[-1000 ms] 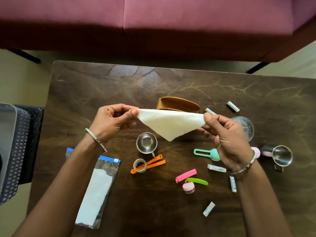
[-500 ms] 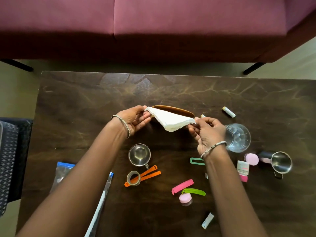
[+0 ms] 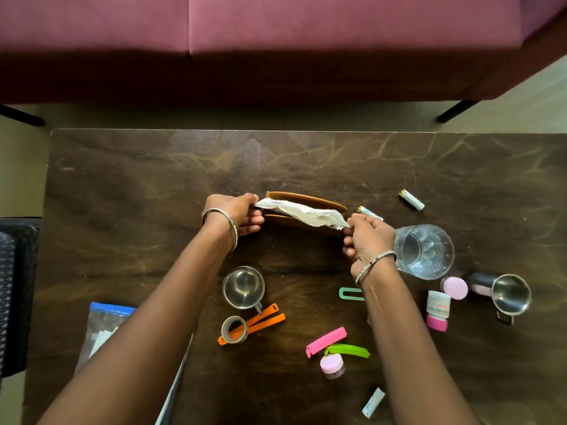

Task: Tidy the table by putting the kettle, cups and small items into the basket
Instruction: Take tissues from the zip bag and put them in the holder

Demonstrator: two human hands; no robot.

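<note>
Here, both hands are pinching a folded white napkin [image 3: 302,213] by its ends: the left hand [image 3: 237,213] is gripping the left end, the right hand [image 3: 366,237] the right end, and the paper is lying stretched between them in the slot of a brown holder [image 3: 310,199]. Just right of the right hand a clear glass [image 3: 425,251] is standing; further right a steel cup [image 3: 511,297] is sitting. Below the left hand another steel cup [image 3: 244,286] is resting beside an orange clip [image 3: 260,322]. The basket [image 3: 13,289] is showing far left of the left forearm.

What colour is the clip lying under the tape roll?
Orange clip, seen in the head view.
</note>
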